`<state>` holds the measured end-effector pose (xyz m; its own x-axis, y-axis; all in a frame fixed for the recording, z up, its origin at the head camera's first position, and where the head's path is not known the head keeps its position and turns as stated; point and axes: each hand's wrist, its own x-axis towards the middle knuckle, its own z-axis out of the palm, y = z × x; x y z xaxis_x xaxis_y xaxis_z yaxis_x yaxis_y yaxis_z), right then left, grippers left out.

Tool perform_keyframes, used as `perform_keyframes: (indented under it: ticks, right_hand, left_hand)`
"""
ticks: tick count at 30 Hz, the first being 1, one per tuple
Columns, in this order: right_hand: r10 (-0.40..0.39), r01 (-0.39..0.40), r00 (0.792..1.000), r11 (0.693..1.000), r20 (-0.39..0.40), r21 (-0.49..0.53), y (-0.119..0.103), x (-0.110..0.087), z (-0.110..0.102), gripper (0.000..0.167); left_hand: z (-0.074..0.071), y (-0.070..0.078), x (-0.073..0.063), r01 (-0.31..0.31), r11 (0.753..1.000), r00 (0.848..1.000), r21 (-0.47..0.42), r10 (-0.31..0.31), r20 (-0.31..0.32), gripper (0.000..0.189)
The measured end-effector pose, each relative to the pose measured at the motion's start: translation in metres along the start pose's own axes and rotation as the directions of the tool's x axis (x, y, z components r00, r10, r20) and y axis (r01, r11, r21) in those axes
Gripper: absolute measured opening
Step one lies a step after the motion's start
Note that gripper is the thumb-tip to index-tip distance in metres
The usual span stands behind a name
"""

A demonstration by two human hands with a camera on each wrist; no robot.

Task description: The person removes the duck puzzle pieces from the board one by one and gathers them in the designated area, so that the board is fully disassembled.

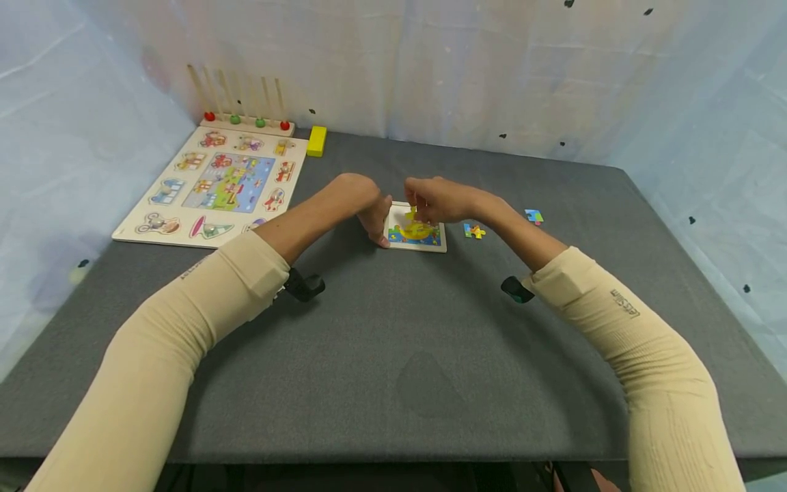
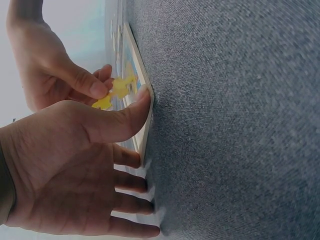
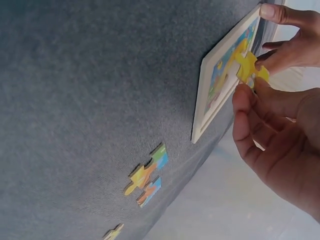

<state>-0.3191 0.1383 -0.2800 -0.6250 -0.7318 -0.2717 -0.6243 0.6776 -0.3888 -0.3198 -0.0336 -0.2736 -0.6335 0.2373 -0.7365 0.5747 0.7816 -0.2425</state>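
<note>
A small wooden puzzle tray (image 1: pixel 418 247) with a light rim lies flat, a partly assembled yellow and blue picture (image 1: pixel 433 239) inside it. My right hand (image 1: pixel 443 200) is over the tray, pinching a yellow jigsaw piece (image 3: pixel 247 67) between thumb and fingertips, tilted up off the picture. On the tray's left side is my left hand (image 1: pixel 375 217). Its thumb (image 2: pixel 137 112) presses the near left corner of the rim, while the fingers (image 2: pixel 132 205) extend fairly straight, the index touching the rim and the others reaching down to the cloth.
Right of the tray lie loose jigsaw pieces (image 1: pixel 475 231), with another colourful piece (image 1: pixel 534 216) farther right. A large wooden picture board (image 1: pixel 132 225) occupies the back left. Behind it stands a peg rack (image 1: pixel 246 124) with red and green beads, beside a yellow block (image 1: pixel 316 141).
</note>
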Motion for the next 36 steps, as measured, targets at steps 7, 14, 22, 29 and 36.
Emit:
perform_keyframes:
  ticks: [7, 14, 22, 29, 36]
  right_hand:
    - [-0.006, 0.007, 0.999, 1.000, -0.046, 0.029, 0.000, -0.010, -0.007, 0.019]
    - [0.004, -0.002, 0.996, 1.000, -0.084, 0.018, 0.007, -0.026, -0.015, 0.016]
    - [0.013, -0.016, 0.995, 0.999, -0.100, -0.032, 0.023, -0.047, -0.024, 0.014]
    - [0.085, -0.089, 0.992, 0.995, -0.097, -0.034, 0.039, -0.066, -0.024, 0.016]
    - [0.164, -0.167, 0.983, 0.986, -0.081, -0.022, 0.065, -0.087, -0.024, 0.017]
  left_hand:
    - [-0.002, 0.000, 0.003, -0.003, 1.000, 1.000, 0.010, 0.003, 0.012, 0.112]
    - [-0.002, 0.003, 0.005, -0.022, 1.000, 1.000, 0.009, 0.022, 0.018, 0.110]
    - [0.001, 0.002, 0.007, -0.020, 0.999, 1.000, -0.045, 0.021, 0.013, 0.110]
    - [0.001, 0.002, 0.007, -0.020, 0.998, 1.000, -0.063, 0.021, 0.014, 0.110]
    - [0.000, 0.003, 0.006, -0.011, 0.999, 1.000, -0.031, 0.012, 0.013, 0.109]
